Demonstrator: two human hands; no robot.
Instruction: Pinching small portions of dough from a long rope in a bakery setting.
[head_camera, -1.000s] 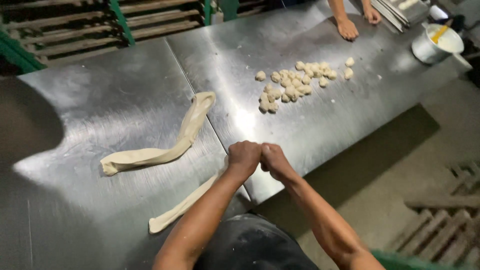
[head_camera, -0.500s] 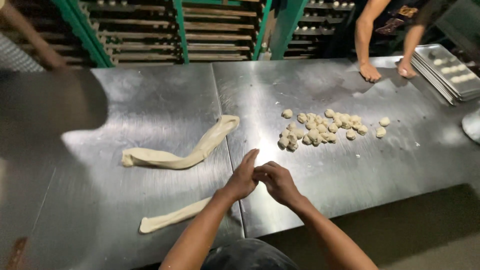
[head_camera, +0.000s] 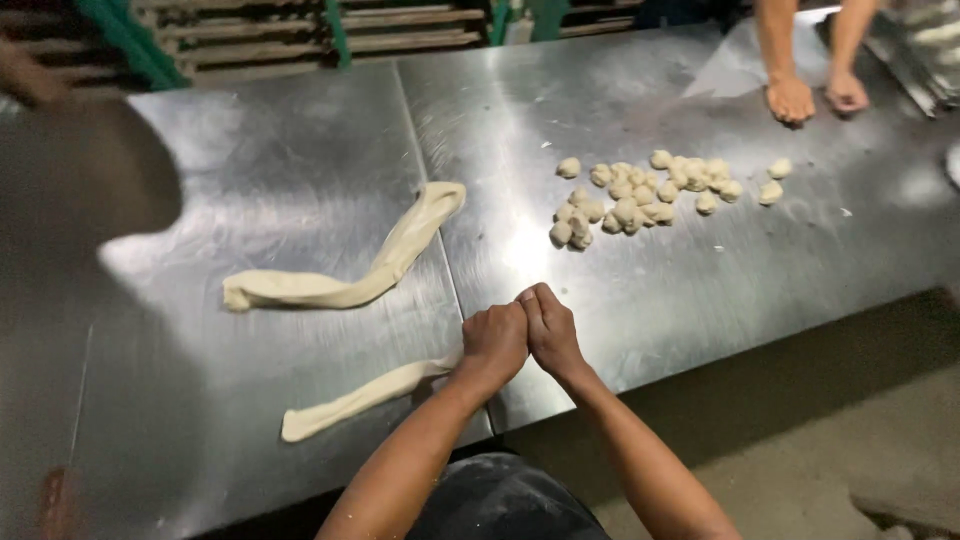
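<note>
Low in the middle of the frame, the left hand (head_camera: 493, 343) and the right hand (head_camera: 551, 330) are pressed knuckle to knuckle, both curled tight around the near end of a thin dough rope (head_camera: 365, 398). The rope trails away to the lower left across the steel table (head_camera: 300, 160) and ends in a blunt tip. It looks as if a small lump is being pinched off the rope's end. To part it cleanly the two fists would need a short twist or a pull against each other.

Above and to the left, a thicker dough strip (head_camera: 345, 272) lies untouched in a loose bend. Toward the upper right, a pile of small dough pieces (head_camera: 650, 195) is heaped well apart from the hands. At the top right edge, another person's hands (head_camera: 815, 97) rest flat on the table.

Compared with half a second ago, the fists have closed closer together, and the camera has swung so that everything on the table sits a little further left in the frame. Rope, strip and pile lie as they did.
</note>
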